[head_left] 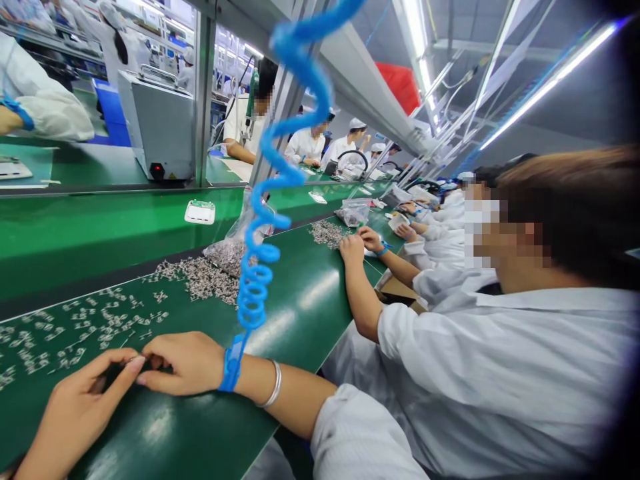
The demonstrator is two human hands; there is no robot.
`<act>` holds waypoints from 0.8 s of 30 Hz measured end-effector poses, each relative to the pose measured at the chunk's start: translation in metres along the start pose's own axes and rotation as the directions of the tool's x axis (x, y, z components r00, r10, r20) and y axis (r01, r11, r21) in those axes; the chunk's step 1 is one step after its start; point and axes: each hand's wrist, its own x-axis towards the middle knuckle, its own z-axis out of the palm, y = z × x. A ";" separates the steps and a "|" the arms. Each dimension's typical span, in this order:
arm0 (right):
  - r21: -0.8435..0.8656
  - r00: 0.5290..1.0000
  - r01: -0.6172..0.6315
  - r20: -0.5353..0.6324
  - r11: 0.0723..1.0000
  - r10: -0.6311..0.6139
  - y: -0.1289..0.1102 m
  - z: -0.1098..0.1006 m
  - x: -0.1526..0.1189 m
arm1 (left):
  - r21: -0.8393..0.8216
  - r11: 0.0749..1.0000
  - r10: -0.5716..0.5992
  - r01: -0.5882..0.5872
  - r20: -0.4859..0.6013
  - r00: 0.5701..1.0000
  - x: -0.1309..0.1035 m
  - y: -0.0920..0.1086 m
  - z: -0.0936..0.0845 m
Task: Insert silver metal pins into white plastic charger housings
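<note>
Lying beyond the left hand (75, 408) are small scattered metal parts (114, 320).

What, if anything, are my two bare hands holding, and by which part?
Can't tell: the bare left hand and blue-strapped right hand come together at the fingertips, but anything pinched there is too small or hidden to make out.

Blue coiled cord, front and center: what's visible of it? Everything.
The blue coiled cord is smooth, glossy and plastic-looking, stretched into wide, loose waves higher up and bunched into tight rings lower down. It leaves the picture at the top, hangs in front of the green work surface and ends at the blue wrist strap above the right hand.
</note>
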 end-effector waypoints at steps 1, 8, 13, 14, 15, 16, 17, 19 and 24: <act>-0.095 1.000 0.019 0.006 0.995 -0.019 0.001 0.000 0.000 | -0.023 0.999 -0.040 0.041 0.044 0.998 0.001 0.005 -0.001; -0.272 0.987 0.156 0.076 0.950 -0.140 0.010 -0.005 0.003 | -0.082 0.982 -0.156 0.168 0.136 0.978 0.004 0.017 -0.004; -0.296 0.974 0.227 0.057 0.928 -0.220 0.013 -0.015 0.002 | -0.120 0.962 -0.222 0.246 0.185 0.957 0.006 0.020 -0.004; -0.337 0.973 0.226 0.034 0.914 -0.228 0.013 -0.014 0.002 | -0.128 0.957 -0.235 0.261 0.192 0.953 0.006 0.022 -0.005; -0.382 0.971 0.229 0.018 0.895 -0.240 0.014 -0.013 0.003 | -0.138 0.952 -0.243 0.273 0.201 0.949 0.006 0.023 -0.005; -0.424 0.967 0.238 0.014 0.874 -0.256 0.015 -0.012 0.003 | -0.150 0.947 -0.248 0.283 0.216 0.945 0.007 0.023 -0.005; -0.455 0.962 0.253 0.022 0.854 -0.273 0.016 -0.010 0.003 | -0.164 0.943 -0.248 0.289 0.234 0.940 0.007 0.023 -0.005; -0.488 0.954 0.285 0.056 0.825 -0.295 0.017 -0.007 0.004 | -0.190 0.935 -0.242 0.298 0.271 0.932 0.007 0.021 -0.004; -0.519 0.954 0.289 0.084 0.804 -0.289 0.015 -0.009 0.007 | -0.199 0.939 -0.213 0.280 0.300 0.930 0.007 0.011 -0.003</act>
